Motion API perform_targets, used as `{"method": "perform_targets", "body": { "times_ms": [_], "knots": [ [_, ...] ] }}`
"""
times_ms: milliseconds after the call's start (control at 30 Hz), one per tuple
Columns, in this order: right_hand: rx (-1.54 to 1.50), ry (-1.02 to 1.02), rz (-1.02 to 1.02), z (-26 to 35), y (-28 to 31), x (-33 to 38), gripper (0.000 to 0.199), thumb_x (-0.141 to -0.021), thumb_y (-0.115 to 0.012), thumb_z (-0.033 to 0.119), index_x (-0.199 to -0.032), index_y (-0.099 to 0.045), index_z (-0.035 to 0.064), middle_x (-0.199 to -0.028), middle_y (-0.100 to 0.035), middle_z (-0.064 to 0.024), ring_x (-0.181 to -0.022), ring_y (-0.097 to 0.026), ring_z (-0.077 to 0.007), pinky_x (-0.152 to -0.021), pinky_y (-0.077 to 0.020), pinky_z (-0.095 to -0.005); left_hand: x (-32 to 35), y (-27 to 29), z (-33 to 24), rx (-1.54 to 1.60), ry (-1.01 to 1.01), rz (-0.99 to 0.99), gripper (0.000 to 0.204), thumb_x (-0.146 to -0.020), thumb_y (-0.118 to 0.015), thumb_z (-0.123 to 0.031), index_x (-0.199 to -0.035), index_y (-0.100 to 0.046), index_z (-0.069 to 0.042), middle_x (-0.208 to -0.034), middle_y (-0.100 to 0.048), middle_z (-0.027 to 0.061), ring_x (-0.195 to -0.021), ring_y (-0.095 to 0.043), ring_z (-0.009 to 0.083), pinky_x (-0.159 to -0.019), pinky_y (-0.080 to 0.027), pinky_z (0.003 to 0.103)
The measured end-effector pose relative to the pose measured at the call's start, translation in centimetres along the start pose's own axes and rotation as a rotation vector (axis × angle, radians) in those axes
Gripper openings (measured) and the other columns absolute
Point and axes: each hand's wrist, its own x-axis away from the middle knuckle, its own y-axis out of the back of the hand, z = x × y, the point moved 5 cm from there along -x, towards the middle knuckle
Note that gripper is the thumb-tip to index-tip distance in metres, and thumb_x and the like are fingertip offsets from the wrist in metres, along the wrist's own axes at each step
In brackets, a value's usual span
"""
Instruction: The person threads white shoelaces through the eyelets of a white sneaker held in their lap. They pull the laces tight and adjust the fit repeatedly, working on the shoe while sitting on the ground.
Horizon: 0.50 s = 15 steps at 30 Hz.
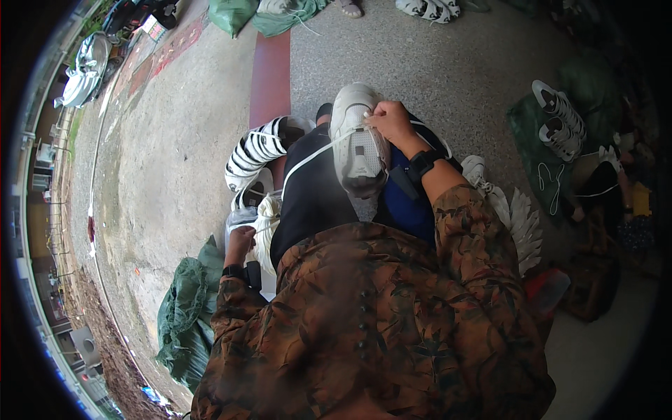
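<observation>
Right hand [392,122]: you had it closed on the white lace [318,150] at the top of the white sneaker's [358,143] lacing, fingers pinched at the eyelets near the toe end.
Sneaker: it lay on your lap, toe pointing away from you, heel toward your belly, upper facing up so the eyelets faced you. Propped on the thigh, it sat steady enough for one hand to work.
Lace: it ran taut from your right hand down and left across the black trouser leg [308,196] toward your left hand, likely kept tight so it fed straight.
Left hand [239,245]: it sat low beside your left thigh, curled at a bundle of white laces [266,220]; whether it actually gripped the lace I cannot tell, the fingers were half hidden.
Left side: a black-and-white striped sneaker [255,150] lay just beside your knee, touching the leg line, and a green sack [185,315] lay below your elbow. Tight room there.
Right side: white shoes [514,217] were heaped near your right elbow, another pair [560,122] on a green cloth well apart.
Ahead: bare concrete floor [175,161] past your knees gave open room.
</observation>
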Motion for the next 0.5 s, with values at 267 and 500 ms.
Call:
{"method": "perform_targets", "body": {
  "times_ms": [267, 500],
  "knots": [
    [0.548, 0.256, -0.097, 3.6, -0.8, 3.9, 0.012, -0.078, -0.056, 0.010, -0.085, -0.057, 0.0000, -0.078, -0.061, -0.0187, -0.078, -0.062, -0.0349, -0.067, -0.0505, -0.0424, 6.7, -9.2, -21.7, 0.017, -0.731, 0.134, 0.017, -0.087, -0.050, -0.006, -0.100, -0.060, 0.001, -0.071, -0.058, 0.0022, -0.064, -0.054, 0.0074, -0.059, -0.044, 0.021],
    [0.619, 0.143, 0.098, 5.2, -0.5, 5.4, 0.017, -0.074, -0.057, 0.005, -0.089, -0.057, -0.0028, -0.093, -0.060, -0.0224, -0.089, -0.059, -0.0389, -0.076, -0.0497, -0.0429, 9.7, -20.6, -31.8, -0.391, -1.366, 0.003, 0.013, -0.079, -0.058, -0.008, -0.091, -0.062, -0.003, -0.081, -0.063, 0.0104, -0.075, -0.063, 0.0230, -0.069, -0.050, 0.032]
  ]
}}
